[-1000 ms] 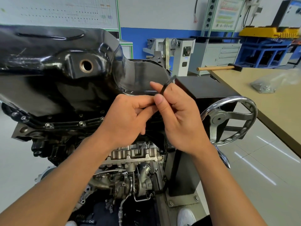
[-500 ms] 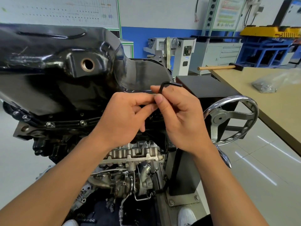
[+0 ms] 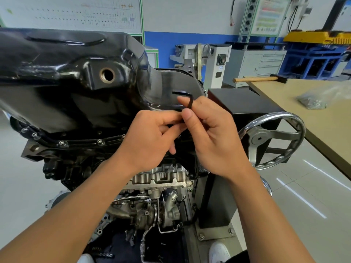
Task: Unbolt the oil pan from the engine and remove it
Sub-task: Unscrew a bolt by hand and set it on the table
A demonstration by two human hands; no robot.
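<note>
A glossy black oil pan (image 3: 62, 76) with a brass drain hole sits on top of the inverted engine (image 3: 155, 202) on a stand. Small bolts (image 3: 61, 142) line its flange at the lower left. My right hand (image 3: 214, 133) pinches a black L-shaped hex key (image 3: 187, 100) at the pan's right flange; the key's short arm points left above my fingers. Beside it, my left hand (image 3: 150, 137) has thumb and fingers curled round the key's lower end. The bolt under the key is hidden by my fingers.
A chrome handwheel (image 3: 273, 139) of the engine stand sits just right of my right hand. A beige workbench (image 3: 313, 114) at the right carries a hammer (image 3: 260, 79) and a plastic bag of parts (image 3: 319, 99). Cabinets and machines stand behind.
The hex key has turned in my right hand: its short arm swung from pointing up-right to pointing left. Both hands stayed at the same spot on the flange.
</note>
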